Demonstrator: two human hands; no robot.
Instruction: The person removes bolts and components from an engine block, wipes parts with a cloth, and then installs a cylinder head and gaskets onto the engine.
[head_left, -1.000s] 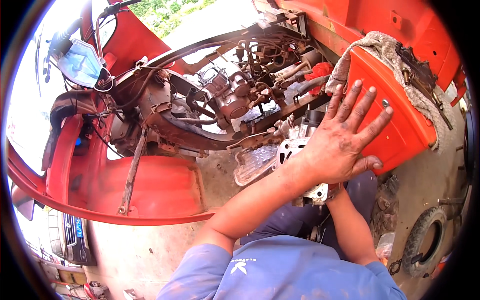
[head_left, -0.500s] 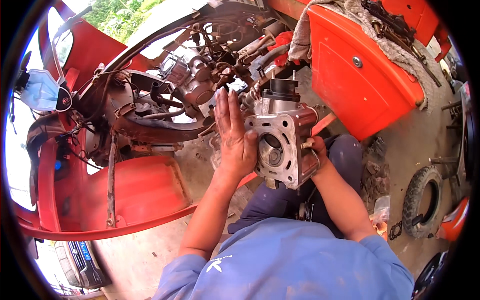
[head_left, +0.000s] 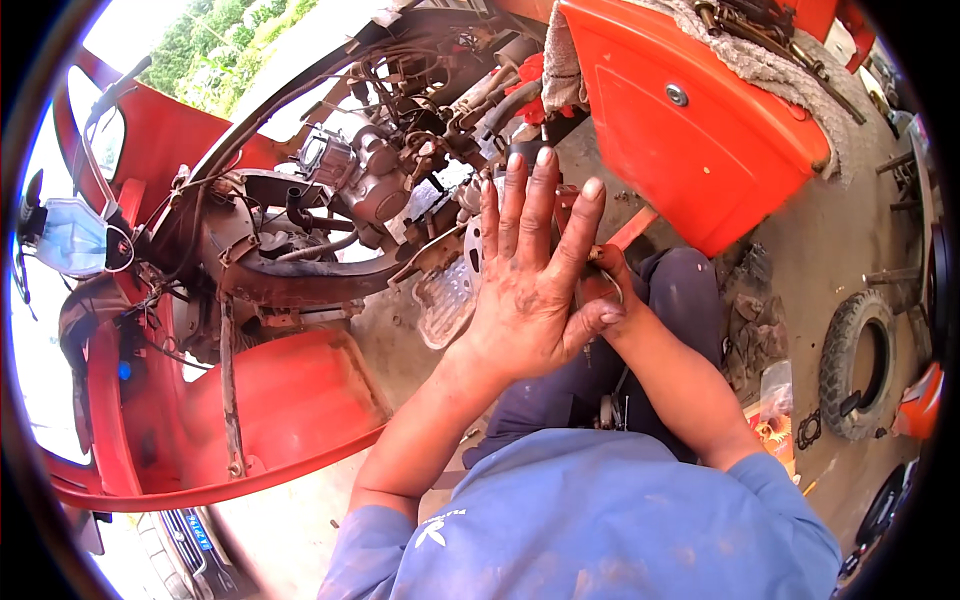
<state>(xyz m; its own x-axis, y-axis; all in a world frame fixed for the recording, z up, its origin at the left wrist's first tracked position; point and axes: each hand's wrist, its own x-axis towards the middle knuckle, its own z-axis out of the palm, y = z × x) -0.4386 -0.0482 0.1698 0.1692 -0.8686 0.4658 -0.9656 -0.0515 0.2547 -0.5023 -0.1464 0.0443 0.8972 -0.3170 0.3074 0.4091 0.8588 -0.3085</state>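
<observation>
My left hand [head_left: 535, 265] is raised in the middle with its fingers spread, the back of it showing. It covers most of an engine cylinder [head_left: 472, 243], whose pale metal end face with slots shows at the hand's left edge. Whether the palm touches the metal, I cannot tell. Behind it and to the right, my right hand [head_left: 612, 283] is closed on the cylinder's right side, its fingers partly hidden. The cylinder hangs above my dark trousers, in front of the opened-up vehicle.
On the left, a red vehicle body [head_left: 270, 390] stands open, exposing a grimy engine [head_left: 375, 190] and cables. A red box-shaped panel [head_left: 690, 130] stands far right, draped with a towel [head_left: 765, 75] bearing metal parts. A tyre [head_left: 835, 370] and a gasket [head_left: 808, 430] lie on the right.
My left hand has moved right, from beside the cylinder to in front of it, and its fingers have spread. The cylinder is now mostly covered, and the view has shifted slightly.
</observation>
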